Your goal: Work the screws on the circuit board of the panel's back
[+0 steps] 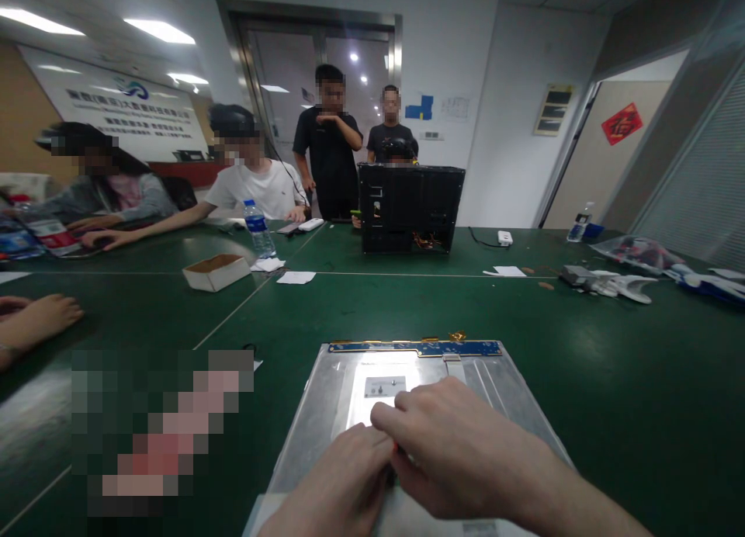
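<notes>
A flat silvery metal panel (314, 413) lies on the green table, with a blue circuit strip (401, 348) along its far edge and a flat cable running from the strip. Both hands are over the panel's near half. My left hand (352, 471) has its fingers bent and pressed together, turned toward the other hand. My right hand (448, 444) is closed just to the right and touches it. A small bit of red or orange shows between them; what they hold is hidden by the fingers.
Beyond the panel stand a black computer case (410, 211), a white open box (216, 273) and a water bottle (257, 228). Gray and white items (611, 282) lie at right. People are at left and behind the table; a pixelated patch covers the near left.
</notes>
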The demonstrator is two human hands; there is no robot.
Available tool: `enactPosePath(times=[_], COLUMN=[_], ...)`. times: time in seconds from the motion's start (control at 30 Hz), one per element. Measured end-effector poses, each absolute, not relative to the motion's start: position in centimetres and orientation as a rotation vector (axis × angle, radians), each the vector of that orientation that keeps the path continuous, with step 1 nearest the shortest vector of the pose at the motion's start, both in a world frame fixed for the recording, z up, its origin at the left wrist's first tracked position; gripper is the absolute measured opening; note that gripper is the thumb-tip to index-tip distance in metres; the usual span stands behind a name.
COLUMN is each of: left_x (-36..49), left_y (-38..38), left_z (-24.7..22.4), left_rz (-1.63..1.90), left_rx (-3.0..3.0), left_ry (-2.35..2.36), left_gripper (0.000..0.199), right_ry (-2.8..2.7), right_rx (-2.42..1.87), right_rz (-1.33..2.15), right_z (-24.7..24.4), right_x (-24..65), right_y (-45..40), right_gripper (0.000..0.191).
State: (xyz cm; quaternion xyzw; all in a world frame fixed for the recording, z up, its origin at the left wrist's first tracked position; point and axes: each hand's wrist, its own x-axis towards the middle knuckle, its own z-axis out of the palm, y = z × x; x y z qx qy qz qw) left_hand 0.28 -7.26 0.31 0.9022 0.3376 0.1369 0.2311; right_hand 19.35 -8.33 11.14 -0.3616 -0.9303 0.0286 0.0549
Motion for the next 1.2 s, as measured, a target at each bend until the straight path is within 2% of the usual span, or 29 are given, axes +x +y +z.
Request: enactPosePath(times=[0.2,0.33,0.6,1.0,1.2], left_x=[0.6,0.6,0.2,0.3,0.2], left_y=[-7.4,-7.3,-7.3,-7.3,-7.3], left_z=[0.8,0.6,0.1,0.4,0.2], left_rz=[0.452,0.432,0.424,0.392,0.327], left_rx=[2.459,2.475,2.466,2.469,2.473], left_ry=[0.896,0.887,0.924,0.93,0.952], left_gripper=[0.04,0.027,0.023,0.028,0.028], right_ry=[-2.844,-2.831,-2.855,-2.831,-2.791], right_rx=[-1.127,-1.13,-1.072,-1.078,-1.199], right_rz=[0.105,0.053,0.073,0.082,-0.006], right_z=[11.0,10.9,11.4,11.2,10.5], right_x=[19.2,19.0,19.1,19.3,19.0], right_y=[-8.2,-8.2,-8.2,-8.4,-8.0], right_gripper=[0.012,0.01,0.009,0.012,0.022])
